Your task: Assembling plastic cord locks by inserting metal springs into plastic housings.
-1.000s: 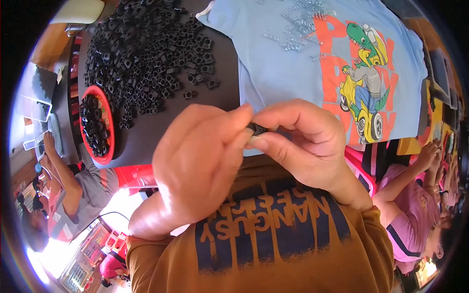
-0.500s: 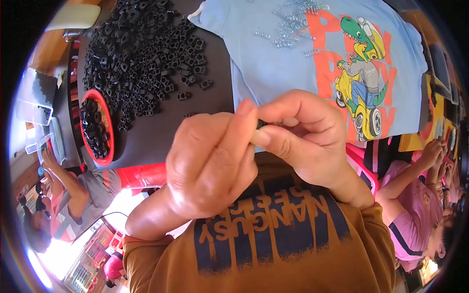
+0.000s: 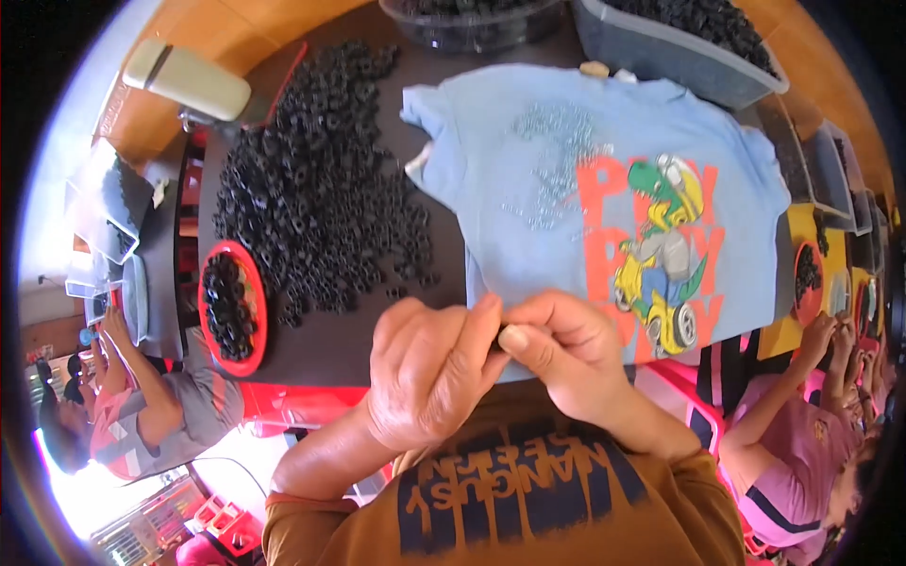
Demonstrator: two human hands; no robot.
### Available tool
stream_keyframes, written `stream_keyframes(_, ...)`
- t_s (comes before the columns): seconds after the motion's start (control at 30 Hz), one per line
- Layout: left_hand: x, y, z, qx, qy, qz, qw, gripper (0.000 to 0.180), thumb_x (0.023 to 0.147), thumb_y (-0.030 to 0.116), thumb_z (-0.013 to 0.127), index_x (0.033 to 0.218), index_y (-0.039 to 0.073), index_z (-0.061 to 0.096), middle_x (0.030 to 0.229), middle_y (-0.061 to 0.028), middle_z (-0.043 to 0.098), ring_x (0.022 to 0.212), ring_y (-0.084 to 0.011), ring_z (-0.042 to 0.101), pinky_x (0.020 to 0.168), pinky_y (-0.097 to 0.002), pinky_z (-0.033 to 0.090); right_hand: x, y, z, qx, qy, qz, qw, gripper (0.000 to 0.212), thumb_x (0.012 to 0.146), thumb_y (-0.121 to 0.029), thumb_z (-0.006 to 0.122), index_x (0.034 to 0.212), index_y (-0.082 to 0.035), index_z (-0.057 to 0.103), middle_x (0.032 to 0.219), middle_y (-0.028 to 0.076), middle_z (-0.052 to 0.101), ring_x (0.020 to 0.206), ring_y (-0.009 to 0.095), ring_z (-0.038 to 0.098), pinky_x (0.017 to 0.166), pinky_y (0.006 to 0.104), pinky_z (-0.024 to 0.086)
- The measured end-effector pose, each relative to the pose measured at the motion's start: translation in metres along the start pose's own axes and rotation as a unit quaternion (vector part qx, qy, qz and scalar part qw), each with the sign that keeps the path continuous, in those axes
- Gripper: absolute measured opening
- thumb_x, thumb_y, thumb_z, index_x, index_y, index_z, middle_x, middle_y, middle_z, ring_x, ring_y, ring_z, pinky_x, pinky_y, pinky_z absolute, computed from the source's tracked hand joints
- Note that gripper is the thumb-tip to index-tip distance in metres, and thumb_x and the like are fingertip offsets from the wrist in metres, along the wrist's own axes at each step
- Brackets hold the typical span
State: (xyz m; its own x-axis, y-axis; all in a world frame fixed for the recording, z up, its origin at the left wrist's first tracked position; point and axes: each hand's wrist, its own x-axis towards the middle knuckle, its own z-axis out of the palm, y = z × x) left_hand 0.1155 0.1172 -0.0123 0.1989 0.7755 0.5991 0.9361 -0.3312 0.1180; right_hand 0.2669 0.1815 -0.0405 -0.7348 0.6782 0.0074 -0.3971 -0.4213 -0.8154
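Note:
My left hand and my right hand meet fingertip to fingertip over the table's near edge. Pinched between them is a small black plastic part, almost wholly covered by the fingers. A light blue T-shirt with a cartoon dinosaur print lies spread just beyond my hands. Many small clear or metallic coil springs are scattered on the shirt. To the left, a broad heap of small black plastic parts covers the dark tabletop.
A red oval dish of black pieces sits at the table's left edge. Along the far side stand a round clear tub and a grey bin, both holding black parts. Other people work at both sides, one in a pink shirt.
The view has tilted up, bringing the far tubs into sight and making my hands appear lower. Both hands keep their pinch on the small black plastic part, which is now more hidden.

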Motion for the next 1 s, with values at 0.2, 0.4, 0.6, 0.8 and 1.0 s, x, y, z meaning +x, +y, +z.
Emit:
stream_keyframes(0.2,0.012,-0.004,-0.013,-0.046,-0.066,-0.034,0.996,0.043,0.068,0.019,0.076,0.104,-0.001,0.062,0.079,-0.006,0.059,0.064,-0.0193,0.054,0.064,-0.0333,0.045,-0.008,0.003,-0.006,-0.016,-0.001,0.021,1.0,0.02,0.096,-0.011,0.052,0.106,0.004,0.058,0.096,0.004,0.063,0.088,0.006,0.056,0.076,0.0208,0.045)
stream_keyframes(0.4,0.104,-0.073,-0.001,-0.038,0.017,-0.145,0.988,0.034,0.077,0.003,0.065,0.11,0.0,0.06,0.085,-0.0048,0.057,0.07,-0.0122,0.049,0.066,-0.0253,0.043,-0.004,-0.003,-0.009,-0.109,-0.056,0.023,0.992,0.022,0.093,-0.005,0.051,0.113,0.004,0.054,0.106,0.015,0.064,0.103,0.02,0.061,0.089,0.0305,0.047)
stream_keyframes(0.6,0.186,-0.134,0.015,-0.206,-0.047,-0.225,0.951,0.068,0.085,0.025,0.061,0.136,-0.009,0.029,0.085,-0.0072,0.059,0.069,-0.014,0.055,0.056,-0.0266,0.045,0.004,-0.007,-0.001,-0.182,-0.073,-0.012,0.98,0.018,0.091,-0.002,0.053,0.108,0.004,0.057,0.101,0.013,0.065,0.094,0.017,0.063,0.084,0.0291,0.049)
stream_keyframes(0.8,0.107,-0.089,-0.047,-0.094,-0.107,-0.27,0.952,0.036,0.084,0.025,0.062,0.103,-0.005,0.059,0.072,-0.0032,0.054,0.067,-0.0114,0.051,0.059,-0.0271,0.042,0.004,0.003,0.009,-0.171,-0.04,-0.048,0.983,0.017,0.084,-0.001,0.062,0.101,0.003,0.061,0.091,0.013,0.067,0.079,0.021,0.065,0.07,0.0283,0.05)
stream_keyframes(1.0,-0.026,-0.059,-0.048,-0.008,-0.049,-0.254,0.966,0.02,0.074,0.002,0.067,0.094,0.004,0.067,0.082,-0.009,0.062,0.081,-0.0261,0.058,0.071,-0.0329,0.046,0.004,0.008,0.003,-0.252,-0.04,-0.08,0.964,0.016,0.084,0.0,0.061,0.1,0.005,0.06,0.088,0.014,0.066,0.076,0.02,0.063,0.068,0.0272,0.049)
